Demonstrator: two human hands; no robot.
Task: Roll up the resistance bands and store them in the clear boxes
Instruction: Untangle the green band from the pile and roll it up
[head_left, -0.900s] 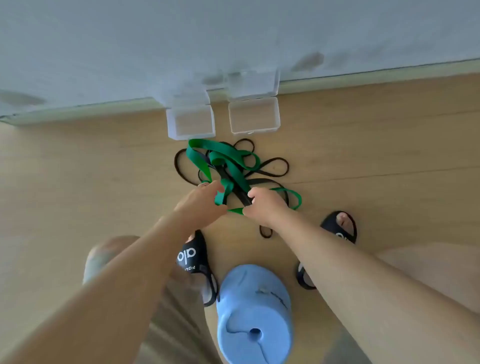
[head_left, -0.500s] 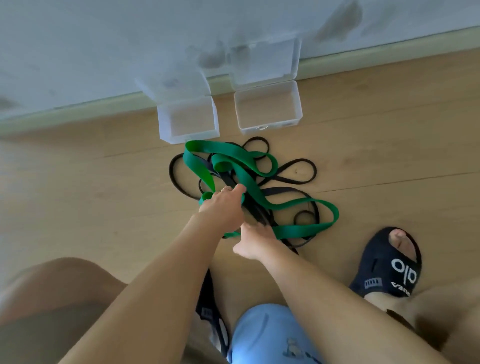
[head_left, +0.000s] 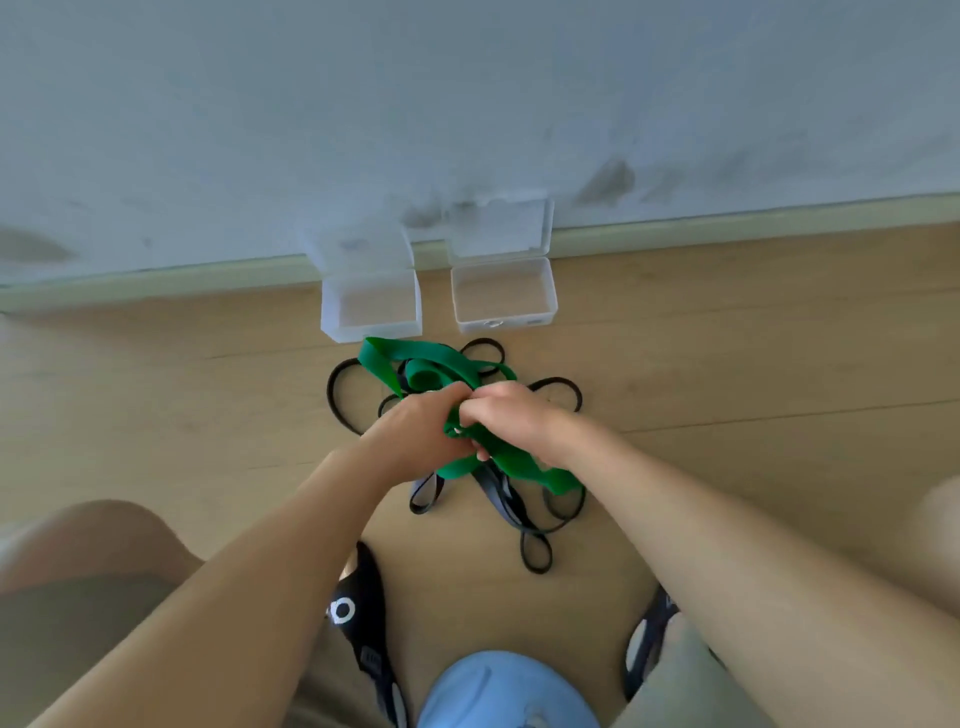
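A wide green resistance band (head_left: 415, 361) lies tangled on the wooden floor with a thin black band (head_left: 340, 402). My left hand (head_left: 415, 434) and my right hand (head_left: 511, 415) meet over the pile, and both grip the green band, bunching it between them. Its free end (head_left: 545, 475) hangs out below my right hand. Black loops (head_left: 535, 556) trail toward my feet. Two clear boxes stand open by the wall, the left box (head_left: 371, 327) and the right box (head_left: 504, 322), both with nothing inside and their lids leaning back on the wall.
A grey wall with a pale skirting board (head_left: 156, 278) runs behind the boxes. My feet in black slides (head_left: 363, 613) sit on either side of a light blue stool (head_left: 509, 691) at the bottom edge. Bare floor spreads to the left and right.
My right hand has moved up to join the left one on the green band. The band's long right-hand loop has been gathered in toward my hands.
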